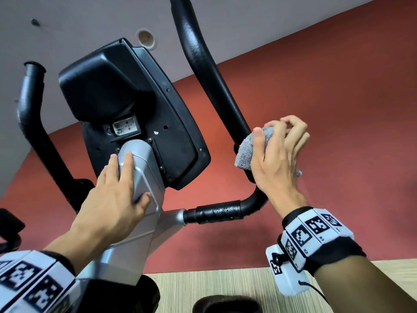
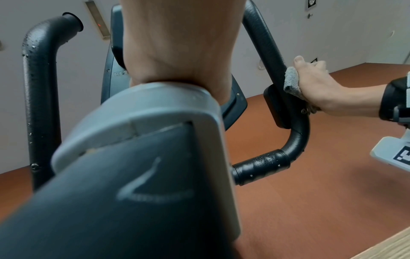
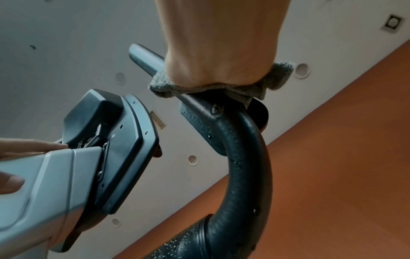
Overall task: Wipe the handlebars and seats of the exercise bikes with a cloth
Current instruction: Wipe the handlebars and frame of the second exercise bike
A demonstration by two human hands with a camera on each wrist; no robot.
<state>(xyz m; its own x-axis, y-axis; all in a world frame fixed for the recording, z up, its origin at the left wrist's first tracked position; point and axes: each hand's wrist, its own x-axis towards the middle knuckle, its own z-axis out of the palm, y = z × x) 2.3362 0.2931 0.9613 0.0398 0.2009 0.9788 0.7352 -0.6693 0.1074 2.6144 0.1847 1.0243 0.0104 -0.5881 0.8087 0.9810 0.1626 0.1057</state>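
The exercise bike's black right handlebar point(image 1: 203, 64) rises past the console. My right hand point(image 1: 279, 152) grips a grey cloth point(image 1: 246, 152) wrapped round this bar just above its lower bend. In the right wrist view the cloth point(image 3: 168, 87) is bunched under my right hand point(image 3: 221, 52), against the handlebar point(image 3: 244, 166). Water droplets dot the bar's horizontal section point(image 1: 216, 213). My left hand point(image 1: 117, 193) rests on the silver post point(image 1: 144, 172), fingers straight, thumb on the post's side. The left handlebar point(image 1: 29, 105) stands untouched. No seat is clearly visible.
The black back of the console point(image 1: 126, 105) sits between the two bars, atop the post. Behind are a red wall point(image 1: 338, 109) and a grey ceiling point(image 1: 67, 23). A striped beige surface point(image 1: 225, 283) runs along the bottom, with a dark rounded object point(image 1: 225, 304) at its edge.
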